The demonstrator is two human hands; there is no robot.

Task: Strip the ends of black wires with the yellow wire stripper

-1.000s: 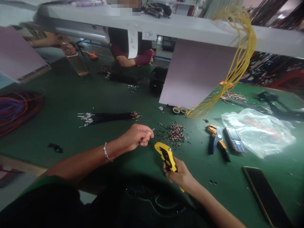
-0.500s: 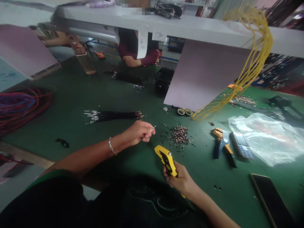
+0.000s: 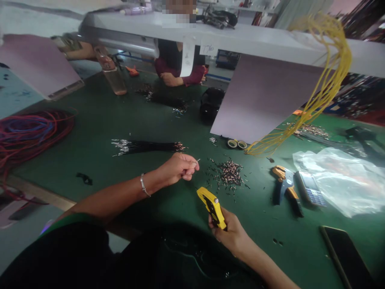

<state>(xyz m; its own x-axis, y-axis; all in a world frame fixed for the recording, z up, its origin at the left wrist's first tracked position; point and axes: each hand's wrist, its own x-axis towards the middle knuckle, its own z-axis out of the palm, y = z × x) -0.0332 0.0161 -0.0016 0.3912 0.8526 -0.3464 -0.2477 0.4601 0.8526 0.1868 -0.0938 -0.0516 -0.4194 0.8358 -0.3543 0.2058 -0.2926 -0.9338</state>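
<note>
My left hand (image 3: pixel 183 166) pinches a tiny pale-tipped piece (image 3: pixel 198 160), perhaps a wire end, above the green table. Lower and to the right, my right hand (image 3: pixel 230 228) is wrapped round a yellow and black hand tool (image 3: pixel 211 206), whose head points up and left toward my left hand. A loose pile of small dark and coppery pieces (image 3: pixel 230 173) lies to the right of my left hand. Behind that hand rests a bundle of black wires (image 3: pixel 150 146) with silvery ends at left and coppery ends at right.
An orange and blue tool (image 3: pixel 285 186), a keypad phone (image 3: pixel 311 188), a clear bag (image 3: pixel 343 176) and a dark phone (image 3: pixel 345 251) lie at right. Two tape rolls (image 3: pixel 237 144) sit near hanging yellow wires (image 3: pixel 327 84). Red and blue coils (image 3: pixel 30 128) lie left. A person's hand (image 3: pixel 171 79) rests across the table.
The whole view has shifted slightly, so things appear a little further right and lower. Both hands keep nearly the same pose and hold the same things.
</note>
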